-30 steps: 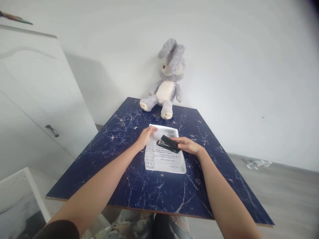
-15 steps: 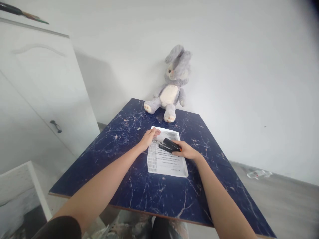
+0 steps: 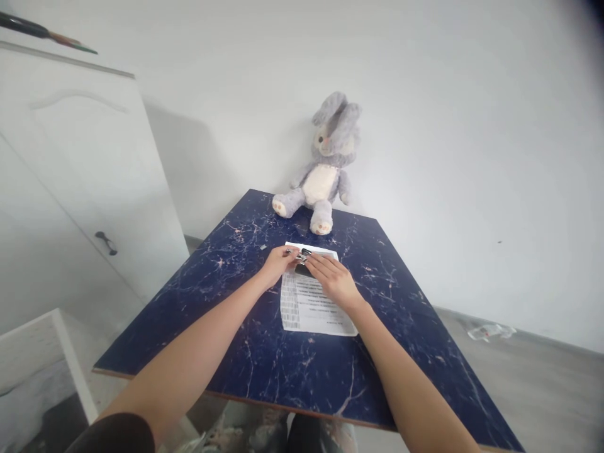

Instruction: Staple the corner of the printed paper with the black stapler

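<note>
Surface [image 3: 283, 371], near edge: dark blue with pale veining; legs [image 3: 240, 431] in worn jeans are seen just below it.

Paper [image 3: 321, 311]: printed matter, laid flat at the middle of the surface; the number of sheets cannot be established, and its far part is partly covered.

Right hand [image 3: 336, 280]: laid palm down over the stapler, fingers extended leftward; whether a grip is kept beneath cannot be told, the underside being hidden.

Left hand [image 3: 275, 267]: placed by the paper's far left corner, fingertips bent at bright metal; whether this is pinched or merely touched cannot be told.

Stapler [image 3: 302, 270]: located over the far part of the paper, between the hands; black parts with metal between are visible, the remainder concealed.

Change noted: half a second ago the stapler was held from its right end; the right hand has since been brought across its top.

Bearing on the work: two-handed handling of the stapler's metal part is judged to be under way; the printed matter appears undisturbed.

Plush rabbit [image 3: 321, 182]: seated at the far edge, leaned toward the pale wall [image 3: 453, 157].
</note>
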{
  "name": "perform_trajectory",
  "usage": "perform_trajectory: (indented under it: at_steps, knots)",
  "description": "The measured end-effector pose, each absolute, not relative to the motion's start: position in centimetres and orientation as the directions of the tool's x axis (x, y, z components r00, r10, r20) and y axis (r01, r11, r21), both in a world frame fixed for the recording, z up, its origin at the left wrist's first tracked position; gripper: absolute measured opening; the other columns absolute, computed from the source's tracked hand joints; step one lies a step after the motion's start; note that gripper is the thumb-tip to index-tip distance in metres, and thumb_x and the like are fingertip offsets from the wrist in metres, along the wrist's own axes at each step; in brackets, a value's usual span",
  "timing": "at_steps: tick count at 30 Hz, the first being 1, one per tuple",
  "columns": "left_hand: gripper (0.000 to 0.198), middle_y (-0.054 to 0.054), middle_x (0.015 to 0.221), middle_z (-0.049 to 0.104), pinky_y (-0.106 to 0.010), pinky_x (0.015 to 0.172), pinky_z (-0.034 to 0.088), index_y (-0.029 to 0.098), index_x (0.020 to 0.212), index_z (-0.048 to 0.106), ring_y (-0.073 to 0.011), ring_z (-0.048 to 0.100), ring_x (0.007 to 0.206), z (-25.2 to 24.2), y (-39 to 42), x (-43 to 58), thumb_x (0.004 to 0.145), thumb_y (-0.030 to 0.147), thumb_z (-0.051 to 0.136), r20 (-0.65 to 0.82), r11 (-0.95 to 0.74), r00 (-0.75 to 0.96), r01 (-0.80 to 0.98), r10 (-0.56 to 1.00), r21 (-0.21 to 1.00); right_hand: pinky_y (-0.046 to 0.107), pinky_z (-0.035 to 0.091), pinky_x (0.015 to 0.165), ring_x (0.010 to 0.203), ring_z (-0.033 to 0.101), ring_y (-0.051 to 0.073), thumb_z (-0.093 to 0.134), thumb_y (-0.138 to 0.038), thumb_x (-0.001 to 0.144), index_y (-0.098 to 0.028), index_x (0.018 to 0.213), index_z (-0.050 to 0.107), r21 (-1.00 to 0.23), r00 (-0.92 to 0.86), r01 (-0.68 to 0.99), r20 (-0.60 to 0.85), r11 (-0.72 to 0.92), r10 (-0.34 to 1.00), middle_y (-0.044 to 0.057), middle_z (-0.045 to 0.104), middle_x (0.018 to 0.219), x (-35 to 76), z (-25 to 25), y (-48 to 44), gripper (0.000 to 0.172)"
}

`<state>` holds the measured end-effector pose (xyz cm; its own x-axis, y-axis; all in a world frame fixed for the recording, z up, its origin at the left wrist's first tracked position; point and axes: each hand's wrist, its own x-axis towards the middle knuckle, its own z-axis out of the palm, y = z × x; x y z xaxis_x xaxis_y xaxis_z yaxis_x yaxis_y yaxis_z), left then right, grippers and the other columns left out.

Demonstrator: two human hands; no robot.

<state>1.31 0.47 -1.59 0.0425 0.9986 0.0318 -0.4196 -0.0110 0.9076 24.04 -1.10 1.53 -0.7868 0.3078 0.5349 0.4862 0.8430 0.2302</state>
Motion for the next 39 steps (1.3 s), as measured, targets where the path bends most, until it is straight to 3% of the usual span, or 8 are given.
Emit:
perform_trajectory:
  at_steps: [9, 13, 18, 20, 24, 32, 35, 39]
  knots:
    - [0.025, -0.013, 0.094, 0.080, -0.040, 0.096, 0.061, 0.009, 0.097, 0.076, -0.0203, 0.077, 0.085, -0.9, 0.2, 1.7, 0.078, 0.019, 0.088, 0.005, 0.011, 0.031, -0.475, 1.000, 0.880, 0.047, 0.043, 0.124, 0.143, 0.058, 0.025, 0.042, 0.010, 0.091, -0.019, 0.140, 0.069, 0.139, -0.714, 0.574, 0.567, 0.807, 0.410, 0.007, 0.065, 0.148, 25.0, 2.7, -1.3, 0.062]
    - [0.031, -0.008, 0.081, 0.077, -0.039, 0.085, 0.062, 0.011, 0.095, 0.076, -0.0185, 0.074, 0.075, -0.5, 0.2, 1.3, 0.074, 0.028, 0.091, 0.016, -0.072, -0.139, -0.405, 0.990, 0.912, 0.045, 0.052, 0.114, 0.127, 0.069, 0.027, 0.053, 0.004, 0.081, -0.021, 0.135, 0.073, -0.277, -0.460, 0.666, 0.578, 0.693, 0.674, 0.007, 0.073, 0.135, 25.2, 2.0, -0.8, 0.062]
    - [0.050, -0.004, 0.085, 0.077, -0.029, 0.073, 0.060, 0.016, 0.105, 0.073, -0.0171, 0.074, 0.077, 0.7, -0.2, 0.6, 0.068, 0.042, 0.095, 0.182, -0.247, -0.187, -0.424, 0.965, 0.872, 0.041, 0.060, 0.096, 0.101, 0.076, 0.027, 0.071, -0.015, 0.077, -0.018, 0.125, 0.076, -0.705, -0.460, 0.500, 0.276, 0.503, 0.844, 0.004, 0.080, 0.112, 26.1, 0.8, 0.4, 0.049]
    - [0.053, -0.003, 0.082, 0.077, -0.025, 0.061, 0.055, 0.017, 0.107, 0.071, -0.0148, 0.070, 0.067, 1.3, -0.8, 0.7, 0.066, 0.042, 0.096, 0.221, -0.249, -0.117, -0.389, 0.968, 0.887, 0.042, 0.059, 0.097, 0.102, 0.075, 0.027, 0.074, -0.023, 0.081, -0.018, 0.125, 0.075, -0.704, -0.499, 0.481, 0.270, 0.522, 0.824, 0.006, 0.079, 0.114, 26.2, 1.0, 0.3, 0.045]
    - [0.051, -0.003, 0.076, 0.077, -0.021, 0.044, 0.038, 0.017, 0.105, 0.073, -0.0071, 0.051, 0.044, 1.9, -2.2, 1.4, 0.067, 0.042, 0.095, 0.268, -0.241, 0.085, -0.240, 0.960, 0.940, 0.048, 0.055, 0.103, 0.110, 0.068, 0.030, 0.077, -0.039, 0.092, -0.022, 0.132, 0.073, -0.507, -0.378, 0.509, 0.595, 0.696, 0.710, 0.010, 0.075, 0.117, 25.0, 2.6, -1.4, 0.044]
    - [0.049, -0.006, 0.075, 0.077, -0.024, 0.046, 0.042, 0.015, 0.101, 0.073, -0.0114, 0.056, 0.046, 1.7, -2.7, 1.9, 0.070, 0.046, 0.093, 0.303, -0.264, 0.283, -0.167, 0.910, 0.950, 0.040, 0.060, 0.088, 0.095, 0.067, 0.023, 0.061, -0.028, 0.105, -0.031, 0.125, 0.078, -0.318, -0.481, 0.394, 0.729, 0.863, 0.488, 0.007, 0.069, 0.100, 22.3, 2.9, -3.8, 0.026]
    - [0.037, -0.006, 0.076, 0.076, -0.027, 0.052, 0.045, 0.016, 0.099, 0.073, -0.0125, 0.056, 0.047, 1.8, -2.3, 1.2, 0.087, 0.051, 0.078, 0.332, -0.329, 0.127, -0.042, 0.935, 0.943, 0.039, 0.060, 0.088, 0.096, 0.068, 0.024, 0.065, -0.029, 0.103, -0.027, 0.115, 0.080, -0.357, -0.365, 0.436, 0.769, 0.826, 0.525, 0.008, 0.071, 0.102, 22.8, 3.3, -3.5, 0.019]
    - [0.023, -0.012, 0.093, 0.074, -0.039, 0.086, 0.053, 0.018, 0.102, 0.075, -0.0249, 0.068, 0.084, 1.3, -1.2, -1.0, 0.101, 0.032, 0.057, 0.494, -0.289, -0.329, 0.511, 0.805, 0.810, 0.037, 0.060, 0.084, 0.086, 0.068, 0.022, 0.066, -0.028, 0.099, -0.022, 0.110, 0.079, -0.451, -0.174, 0.514, 0.778, 0.730, 0.603, 0.008, 0.071, 0.100, 26.1, 3.3, -0.7, 0.018]
